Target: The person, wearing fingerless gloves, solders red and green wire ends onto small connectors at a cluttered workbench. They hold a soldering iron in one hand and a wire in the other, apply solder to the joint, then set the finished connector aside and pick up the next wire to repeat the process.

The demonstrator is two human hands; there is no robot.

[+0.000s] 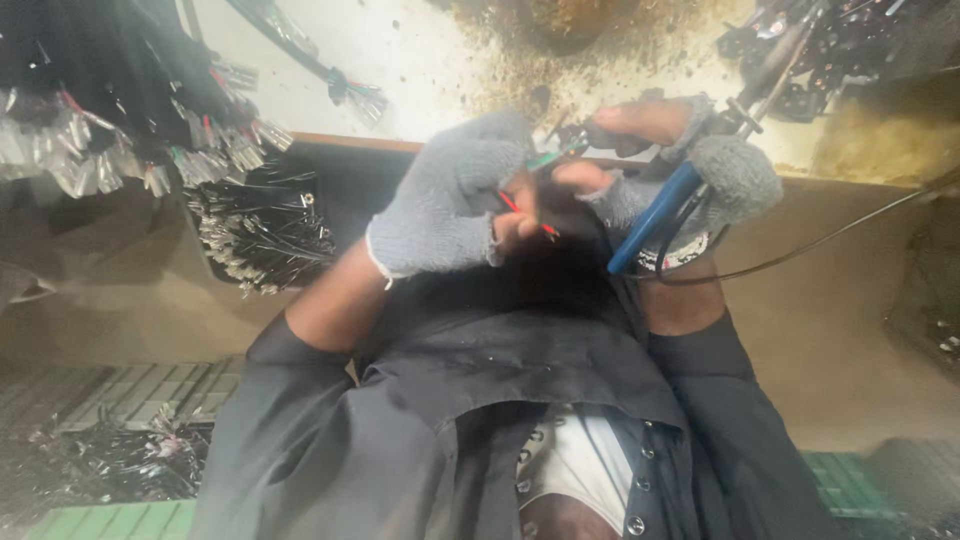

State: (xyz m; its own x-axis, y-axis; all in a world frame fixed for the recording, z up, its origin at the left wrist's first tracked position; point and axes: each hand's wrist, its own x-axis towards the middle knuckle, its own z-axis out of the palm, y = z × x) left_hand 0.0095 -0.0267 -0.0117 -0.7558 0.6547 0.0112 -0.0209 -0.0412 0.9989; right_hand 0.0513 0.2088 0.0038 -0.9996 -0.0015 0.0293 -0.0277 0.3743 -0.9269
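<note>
The left hand (pixel 450 200), in a grey fingerless glove, pinches thin red and green wires (pixel 530 205). Just beside the wires, the right hand (pixel 690 170) clamps a blue-handled soldering iron (pixel 655 220).

Both hands wear grey fingerless gloves: left hand (pixel 445 205), right hand (pixel 700 185). Between them are thin red and green wires (pixel 530 190). The soldering iron (pixel 655 220) in the right hand has a blue handle.
</note>
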